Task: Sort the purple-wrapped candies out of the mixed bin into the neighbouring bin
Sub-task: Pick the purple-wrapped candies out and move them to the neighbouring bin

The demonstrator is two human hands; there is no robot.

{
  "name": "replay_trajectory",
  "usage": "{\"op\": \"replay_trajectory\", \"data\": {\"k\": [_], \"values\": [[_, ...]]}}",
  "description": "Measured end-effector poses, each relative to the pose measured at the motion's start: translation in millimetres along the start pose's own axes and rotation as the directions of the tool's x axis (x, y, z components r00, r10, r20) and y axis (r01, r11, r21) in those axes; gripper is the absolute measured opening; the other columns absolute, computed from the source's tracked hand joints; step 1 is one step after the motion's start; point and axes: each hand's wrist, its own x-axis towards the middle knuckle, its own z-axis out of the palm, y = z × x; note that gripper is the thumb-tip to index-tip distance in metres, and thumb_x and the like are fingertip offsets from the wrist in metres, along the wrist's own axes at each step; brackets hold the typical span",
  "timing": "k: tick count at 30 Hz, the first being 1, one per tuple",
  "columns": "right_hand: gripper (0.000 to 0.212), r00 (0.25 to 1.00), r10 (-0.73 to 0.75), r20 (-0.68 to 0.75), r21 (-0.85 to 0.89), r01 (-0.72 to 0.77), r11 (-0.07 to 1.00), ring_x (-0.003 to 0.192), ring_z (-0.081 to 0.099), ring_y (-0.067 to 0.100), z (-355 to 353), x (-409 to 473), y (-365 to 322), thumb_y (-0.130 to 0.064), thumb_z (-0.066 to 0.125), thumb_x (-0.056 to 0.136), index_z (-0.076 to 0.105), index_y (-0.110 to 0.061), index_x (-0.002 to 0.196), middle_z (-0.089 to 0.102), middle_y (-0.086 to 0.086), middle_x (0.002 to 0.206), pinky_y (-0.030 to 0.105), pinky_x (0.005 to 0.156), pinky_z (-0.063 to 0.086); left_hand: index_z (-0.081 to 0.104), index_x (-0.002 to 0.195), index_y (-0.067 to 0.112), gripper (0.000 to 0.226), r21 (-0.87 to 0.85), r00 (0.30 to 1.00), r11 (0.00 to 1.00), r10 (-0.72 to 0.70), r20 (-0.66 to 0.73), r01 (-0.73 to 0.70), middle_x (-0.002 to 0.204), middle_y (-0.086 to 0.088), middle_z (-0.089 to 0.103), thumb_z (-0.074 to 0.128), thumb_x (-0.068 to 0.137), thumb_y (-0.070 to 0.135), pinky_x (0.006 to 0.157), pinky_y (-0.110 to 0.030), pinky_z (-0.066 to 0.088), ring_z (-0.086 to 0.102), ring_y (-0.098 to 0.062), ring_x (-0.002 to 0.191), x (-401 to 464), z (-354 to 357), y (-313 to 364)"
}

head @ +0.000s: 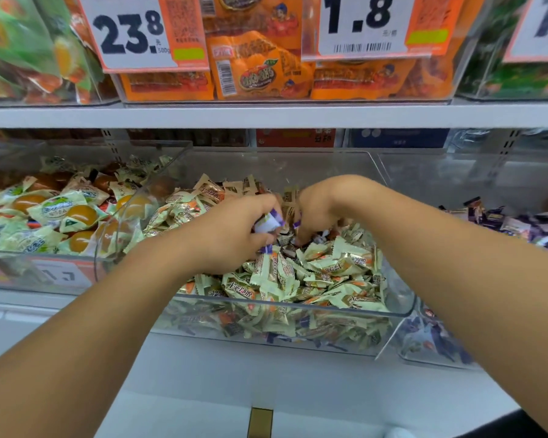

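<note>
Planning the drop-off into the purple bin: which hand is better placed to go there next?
Probably the right hand: the purple bin lies on its side. But the left hand already holds purple-wrapped candies, while the right fingers dig in the mixed bin.

Bright, even shop light from above; glare streaks the clear bin (402, 298) walls, and the wide-angle edges bend and blur.

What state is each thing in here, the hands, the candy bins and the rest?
Left hand: curled round purple-wrapped candies.
Right hand: fingers down in the pile, grip hidden.
Mixed bin: heaped with cream-wrapped candies.
Neighbouring bin: holds purple wrappers.
Left-side bin: full of orange jelly sweets.
</note>
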Motion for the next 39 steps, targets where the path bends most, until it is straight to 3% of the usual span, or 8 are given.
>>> {"op": "replay_trajectory", "data": {"k": [7, 11, 15, 19, 26, 31, 34, 39], "values": [[0.036, 0.998, -0.05, -0.034, 0.653, 0.061, 0.755, 0.054, 0.033, 0.015, -7.3, -10.6, 23.5, -0.047, 0.071, 0.088, 0.062, -0.016, 0.102, 0.045, 0.0, 0.066, 0.027, 0.051, 0.029, 0.055, 0.095, 0.02, 0.009, 0.188, 0.994, 0.979, -0.093, 0.049, 0.082, 0.094, -0.005, 0.059, 0.063, 0.097, 0.023, 0.06, -0.033, 0.046, 0.059, -0.019, 0.075, 6.1, -5.3, -0.3], [0.027, 0.981, -0.189, -0.042, 0.759, 0.154, 0.633, 0.051, 0.026, 0.013, -6.4, -38.9, 28.9, -0.043, 0.07, 0.09, 0.062, -0.018, 0.086, 0.044, 0.001, 0.06, 0.027, 0.051, 0.017, 0.059, 0.1, 0.018, 0.005, -0.265, 0.985, 0.955, -0.157, -0.079, 0.131, 0.081, -0.002, 0.063, 0.06, 0.099, 0.023, 0.043, -0.017, 0.041, 0.06, -0.001, 0.049, 3.9, -6.3, 6.7], [0.029, 0.957, -0.255, -0.141, 0.84, 0.251, 0.481, 0.052, 0.028, 0.012, 0.5, -77.8, 44.0, -0.045, 0.068, 0.088, 0.059, -0.02, 0.078, 0.046, 0.003, 0.064, 0.027, 0.049, 0.013, 0.063, 0.103, 0.021, 0.009, -0.693, 0.977, 0.704, -0.214, -0.002, 0.153, 0.087, 0.002, 0.067, 0.057, 0.1, 0.026, 0.053, -0.021, 0.045, 0.06, -0.008, 0.063, 5.8, -5.2, 30.2], [0.025, 0.962, -0.177, -0.209, 0.901, 0.26, 0.348, 0.048, 0.028, 0.011, 11.6, -124.5, 87.7, -0.037, 0.065, 0.089, 0.061, -0.022, 0.069, 0.046, 0.004, 0.061, 0.02, 0.041, 0.014, 0.065, 0.109, 0.017, 0.016, -0.833, 0.99, 0.536, -0.089, 0.109, 0.139, 0.093, -0.006, 0.068, 0.059, 0.097, 0.007, 0.054, -0.023, 0.046, 0.061, -0.013, 0.069, 9.5, 8.5, 62.0], [0.023, 0.981, 0.183, -0.067, 0.96, 0.013, 0.279, 0.047, 0.032, 0.007, 56.3, -149.4, 170.4, -0.036, 0.071, 0.082, 0.06, -0.017, 0.089, 0.052, 0.004, 0.069, 0.014, 0.035, 0.016, 0.057, 0.114, 0.009, 0.025, -0.639, 0.987, 0.759, 0.159, -0.005, -0.125, 0.082, -0.014, 0.07, 0.067, 0.092, 0.003, 0.053, -0.02, 0.051, 0.065, -0.01, 0.059, 37.3, 35.8, 141.1], [0.03, 0.957, 0.29, 0.021, 0.981, -0.075, 0.178, 0.046, 0.044, 0.007, 62.8, -150.1, 193.7, -0.031, 0.071, 0.09, 0.07, -0.014, 0.114, 0.057, 0.006, 0.083, 0.015, 0.031, 0.029, 0.054, 0.115, 0.017, 0.037, -0.447, 0.984, 0.879, 0.178, -0.02, -0.168, 0.081, -0.017, 0.073, 0.075, 0.087, 0.006, 0.064, -0.049, 0.062, 0.073, -0.032, 0.069, 65.5, 50.6, 163.3], [0.035, 0.948, 0.318, -0.001, 0.978, -0.065, 0.196, 0.046, 0.055, 0.007, 60.8, -153.8, 200.5, -0.031, 0.071, 0.09, 0.07, -0.013, 0.12, 0.062, 0.007, 0.091, 0.015, 0.032, 0.036, 0.056, 0.112, 0.025, 0.038, -0.332, 0.983, 0.927, 0.181, -0.012, -0.175, 0.095, -0.009, 0.072, 0.078, 0.085, 0.01, 0.07, -0.048, 0.062, 0.074, -0.018, 0.065, 72.2, 60.0, 167.1], [0.025, 0.941, 0.334, -0.048, 0.971, -0.035, 0.237, 0.06, 0.066, 0.013, 63.1, -154.2, 205.1, -0.026, 0.068, 0.094, 0.068, -0.009, 0.112, 0.073, 0.012, 0.084, 0.017, 0.042, 0.051, 0.037, 0.148, 0.036, 0.076, -0.068, 0.95, 0.95, 0.309, 0.047, -0.306, 0.15, 0.004, 0.047, 0.078, 0.085, 0.024, 0.105, -0.033, 0.044, 0.054, -0.015, 0.126, 78.7, 61.6, 167.5]]}}
